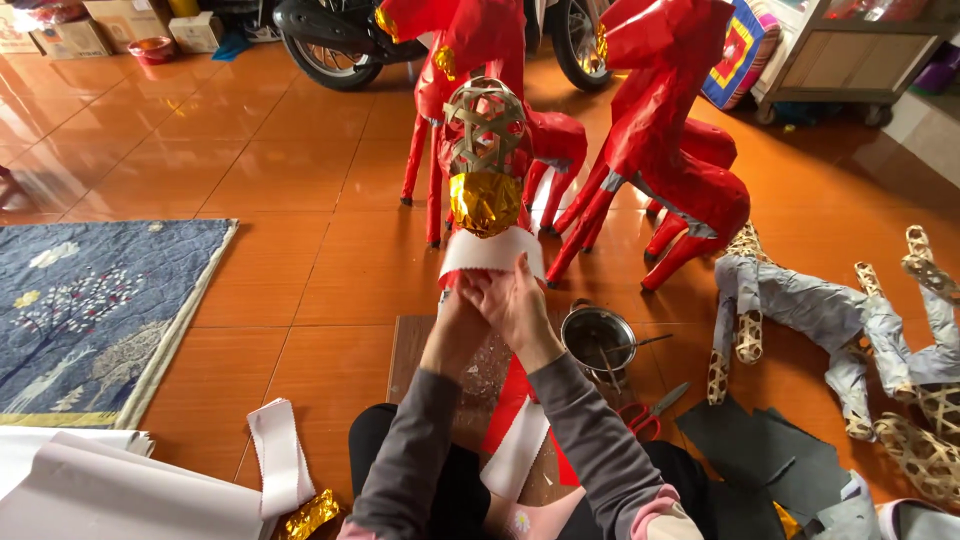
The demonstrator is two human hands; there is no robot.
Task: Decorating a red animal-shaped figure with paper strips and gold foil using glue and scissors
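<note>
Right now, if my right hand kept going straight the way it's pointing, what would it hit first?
The right hand points up and away; the white paper strip it holds comes first, then probably the gold foil on the woven bamboo ball.

Bright, even daylight fills the scene, strongest toward the upper right of the frame. The glossy floor shows soft glare patches at upper left and centre. Shadows under the red figures are faint and diffuse. The gold foil glints. Straight lines bow at the edges; focus is sharp overall.
</note>
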